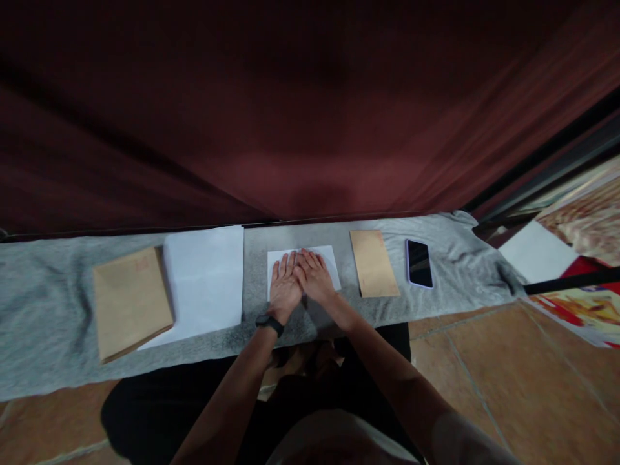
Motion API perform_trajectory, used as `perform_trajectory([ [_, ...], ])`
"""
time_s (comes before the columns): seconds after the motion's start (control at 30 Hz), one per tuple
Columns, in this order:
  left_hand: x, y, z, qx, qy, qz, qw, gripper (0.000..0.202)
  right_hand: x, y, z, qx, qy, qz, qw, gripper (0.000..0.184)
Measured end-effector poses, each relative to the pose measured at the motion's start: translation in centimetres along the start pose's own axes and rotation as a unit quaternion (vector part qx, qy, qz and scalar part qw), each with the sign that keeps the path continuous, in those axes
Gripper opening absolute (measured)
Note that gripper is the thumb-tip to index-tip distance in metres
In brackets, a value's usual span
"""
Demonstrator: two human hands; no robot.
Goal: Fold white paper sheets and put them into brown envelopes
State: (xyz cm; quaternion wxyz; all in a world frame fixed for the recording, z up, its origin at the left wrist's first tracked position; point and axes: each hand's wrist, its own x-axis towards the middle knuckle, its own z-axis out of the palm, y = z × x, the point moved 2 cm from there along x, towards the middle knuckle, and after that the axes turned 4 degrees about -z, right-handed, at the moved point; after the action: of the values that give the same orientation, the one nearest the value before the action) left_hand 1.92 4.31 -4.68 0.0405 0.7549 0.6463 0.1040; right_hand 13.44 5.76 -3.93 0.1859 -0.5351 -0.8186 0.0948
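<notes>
A white sheet of paper [330, 257], smaller than the sheets to its left and perhaps folded, lies on the grey cloth in front of me. My left hand [285, 283] rests flat on it with the fingers stretched out. Beside it, my right hand [314, 274] presses flat on the same paper, its thumb side meeting the left hand. Much of the paper is hidden under both hands. To the right lies a single brown envelope [374, 263], apart from my hands.
A stack of brown envelopes [130, 300] partly overlaps white sheets [206, 281] on the left. A phone [419, 263] lies at the right on the grey cloth [453, 258]. Behind the narrow surface hangs a dark red curtain [310, 129]. Tiled floor [484, 368] shows below.
</notes>
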Motion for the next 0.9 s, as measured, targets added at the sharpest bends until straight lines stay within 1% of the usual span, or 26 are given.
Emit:
perform_trajectory([
  [0.1,0.0,-0.1,-0.1,0.003,-0.015,0.006,1.0,0.06,0.7,-0.7,0.5,0.0,-0.002,-0.008,1.0,0.052],
  [0.2,0.1,-0.1,-0.2,0.003,-0.018,-0.001,1.0,0.06,0.6,-0.5,0.6,-0.005,0.009,-0.005,1.0,0.052],
  [0.47,0.3,-0.1,0.3,-0.032,0.018,-0.027,0.999,0.058,-0.3,1.8,0.4,-0.045,0.023,-0.006,0.999,0.051],
  [0.53,0.3,-0.2,0.5,-0.033,0.027,-0.035,0.998,0.058,-0.6,2.5,0.2,-0.058,0.026,0.002,0.998,0.051],
  [0.67,0.2,-1.1,0.2,-0.023,0.049,-0.066,0.996,0.06,-1.4,3.8,-0.2,-0.079,0.038,0.031,0.996,0.053],
  [0.9,-0.8,-3.6,-0.9,-0.014,0.052,-0.099,0.994,0.065,-2.3,5.2,-0.9,-0.081,0.044,0.051,0.994,0.056],
])
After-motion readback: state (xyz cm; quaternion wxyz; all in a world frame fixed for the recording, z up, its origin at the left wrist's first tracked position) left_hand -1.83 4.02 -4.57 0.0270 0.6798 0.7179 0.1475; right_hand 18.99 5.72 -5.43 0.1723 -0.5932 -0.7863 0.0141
